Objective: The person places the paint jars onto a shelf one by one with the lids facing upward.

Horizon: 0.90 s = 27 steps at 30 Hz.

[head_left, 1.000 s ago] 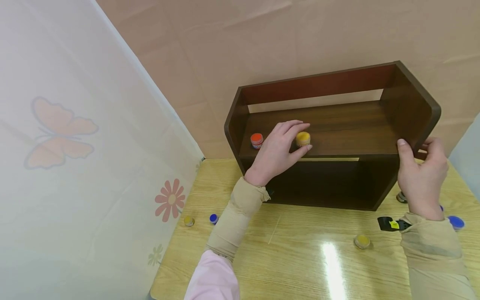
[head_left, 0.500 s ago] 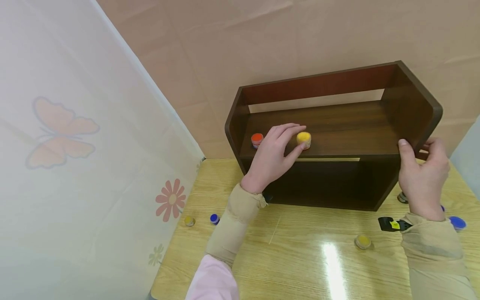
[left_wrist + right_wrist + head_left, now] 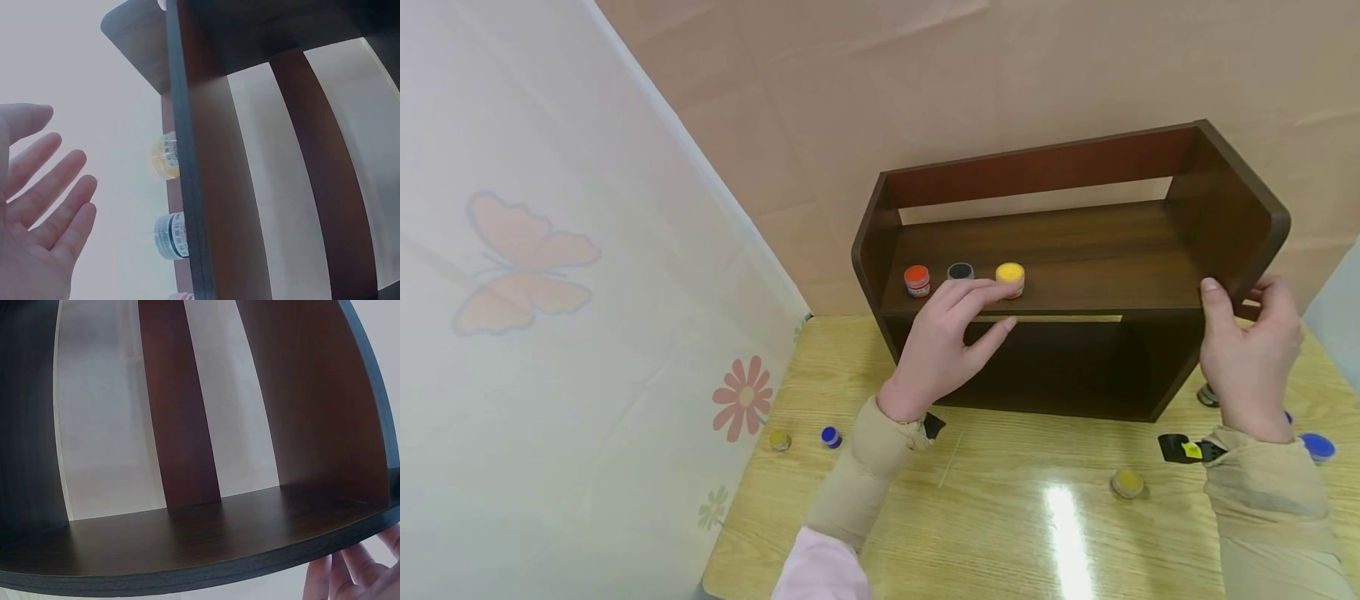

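On the upper board of a dark brown wooden shelf (image 3: pixel 1097 254), a red-lidded paint jar (image 3: pixel 917 281), a black-lidded jar (image 3: pixel 961 272) and a yellow-lidded jar (image 3: pixel 1011 274) stand in a row on the left half. My left hand (image 3: pixel 942 340) is just in front of them, overlapping the lower parts of the black and yellow jars in the head view. In the left wrist view its fingers (image 3: pixel 59 194) are spread and apart from the yellow jar (image 3: pixel 165 156). My right hand (image 3: pixel 1253 354) grips the shelf's right side panel, thumb in front and fingers behind.
Below the shelf, on the wooden table (image 3: pixel 1000 517), lie a yellow jar (image 3: pixel 780 440) and a blue jar (image 3: pixel 831 437) at left. Another yellow jar (image 3: pixel 1127 483) sits front right, with a blue-lidded one (image 3: pixel 1318 447) and a dark one (image 3: pixel 1207 395) near my right arm.
My left hand has let go of the yellow jar and drawn back toward me, uncovering the black-lidded jar. The right hand keeps its hold on the shelf.
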Tool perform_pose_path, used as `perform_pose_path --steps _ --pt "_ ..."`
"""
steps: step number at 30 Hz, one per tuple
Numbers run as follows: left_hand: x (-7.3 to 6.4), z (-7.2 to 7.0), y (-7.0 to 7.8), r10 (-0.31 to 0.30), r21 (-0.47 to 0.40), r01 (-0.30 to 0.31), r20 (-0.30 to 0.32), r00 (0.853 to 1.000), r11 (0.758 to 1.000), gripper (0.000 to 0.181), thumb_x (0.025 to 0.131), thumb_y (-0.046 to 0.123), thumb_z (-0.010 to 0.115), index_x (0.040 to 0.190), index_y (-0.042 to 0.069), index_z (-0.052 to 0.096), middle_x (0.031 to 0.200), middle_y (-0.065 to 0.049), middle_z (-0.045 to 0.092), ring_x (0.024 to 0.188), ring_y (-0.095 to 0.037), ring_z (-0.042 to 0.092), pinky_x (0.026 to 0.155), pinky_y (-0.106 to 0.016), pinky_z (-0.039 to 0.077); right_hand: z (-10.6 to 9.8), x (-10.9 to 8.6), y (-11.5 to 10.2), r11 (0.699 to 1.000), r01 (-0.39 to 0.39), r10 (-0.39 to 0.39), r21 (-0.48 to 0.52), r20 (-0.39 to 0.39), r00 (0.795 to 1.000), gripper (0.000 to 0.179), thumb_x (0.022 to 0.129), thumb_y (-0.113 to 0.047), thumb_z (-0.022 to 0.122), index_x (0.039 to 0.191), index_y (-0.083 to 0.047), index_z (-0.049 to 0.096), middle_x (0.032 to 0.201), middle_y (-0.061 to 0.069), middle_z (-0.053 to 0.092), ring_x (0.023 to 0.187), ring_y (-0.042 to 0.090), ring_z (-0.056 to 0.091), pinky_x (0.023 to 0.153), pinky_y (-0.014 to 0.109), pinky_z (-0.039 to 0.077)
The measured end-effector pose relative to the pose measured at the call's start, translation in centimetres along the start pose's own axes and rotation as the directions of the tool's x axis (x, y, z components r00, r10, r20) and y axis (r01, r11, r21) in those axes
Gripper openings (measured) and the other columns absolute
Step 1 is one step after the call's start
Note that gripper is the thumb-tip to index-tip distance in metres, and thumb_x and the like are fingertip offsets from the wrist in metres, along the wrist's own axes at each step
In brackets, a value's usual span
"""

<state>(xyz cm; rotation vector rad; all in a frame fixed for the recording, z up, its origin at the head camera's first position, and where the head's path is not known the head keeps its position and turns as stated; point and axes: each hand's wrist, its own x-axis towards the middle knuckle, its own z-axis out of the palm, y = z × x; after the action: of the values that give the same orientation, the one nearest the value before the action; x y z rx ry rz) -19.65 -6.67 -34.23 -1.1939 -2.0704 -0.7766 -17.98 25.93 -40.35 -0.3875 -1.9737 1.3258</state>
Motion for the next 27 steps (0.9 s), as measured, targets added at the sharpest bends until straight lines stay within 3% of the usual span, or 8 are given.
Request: perform_pose_path --steps 9,16,23,27 --pt "-2.5 -1.4 0.8 -0.082 -0.072 0.075 -0.093 0.992 0.995 0.032 0.094 0.016 0.075 0.124 0.006 0.07 0.12 -0.004 0.07 0.115 -0.015 0.059 0.101 -0.028 0.044 0.0 0.0 0.1 1.0 0.005 -0.005 -0.001 -0.002 1.0 0.022 0.099 -0.028 0.065 0.12 -0.023 0.064 0.101 -0.025 0.049 0.086 -0.006 0.048 0.079 0.019 0.034" --pt "-5.3 -2.7 1.6 -0.184 -0.167 0.165 -0.104 0.977 0.972 0.03 0.094 0.014 0.075 0.123 0.007 0.071 0.119 -0.002 0.071 0.107 -0.014 0.062 0.094 -0.03 0.05 -0.1 0.0 0.2 1.0 0.003 -0.003 0.005 -0.003 1.0 0.022 0.099 -0.028 0.065 0.12 -0.024 0.063 0.101 -0.025 0.05 0.087 -0.006 0.049 0.079 0.019 0.034" --pt "-8.3 -3.6 1.4 -0.316 -0.188 0.292 -0.113 0.942 0.938 0.029 0.096 0.011 0.072 0.125 0.009 0.069 0.115 -0.004 0.071 0.104 -0.018 0.065 0.092 -0.033 0.051 0.0 0.0 0.2 1.0 0.019 -0.019 0.017 -0.022 1.0 0.019 0.098 -0.028 0.066 0.116 -0.023 0.065 0.099 -0.024 0.051 0.084 -0.006 0.05 0.078 0.018 0.035" --pt "-10.1 -4.1 0.6 -0.393 -0.177 0.367 -0.138 0.909 0.913 0.029 0.097 0.01 0.071 0.126 0.009 0.069 0.113 -0.007 0.072 0.104 -0.021 0.066 0.093 -0.037 0.052 0.0 0.0 0.1 1.0 0.025 -0.024 0.015 -0.021 0.999 0.018 0.098 -0.028 0.066 0.115 -0.023 0.064 0.098 -0.024 0.051 0.084 -0.006 0.05 0.077 0.018 0.034"
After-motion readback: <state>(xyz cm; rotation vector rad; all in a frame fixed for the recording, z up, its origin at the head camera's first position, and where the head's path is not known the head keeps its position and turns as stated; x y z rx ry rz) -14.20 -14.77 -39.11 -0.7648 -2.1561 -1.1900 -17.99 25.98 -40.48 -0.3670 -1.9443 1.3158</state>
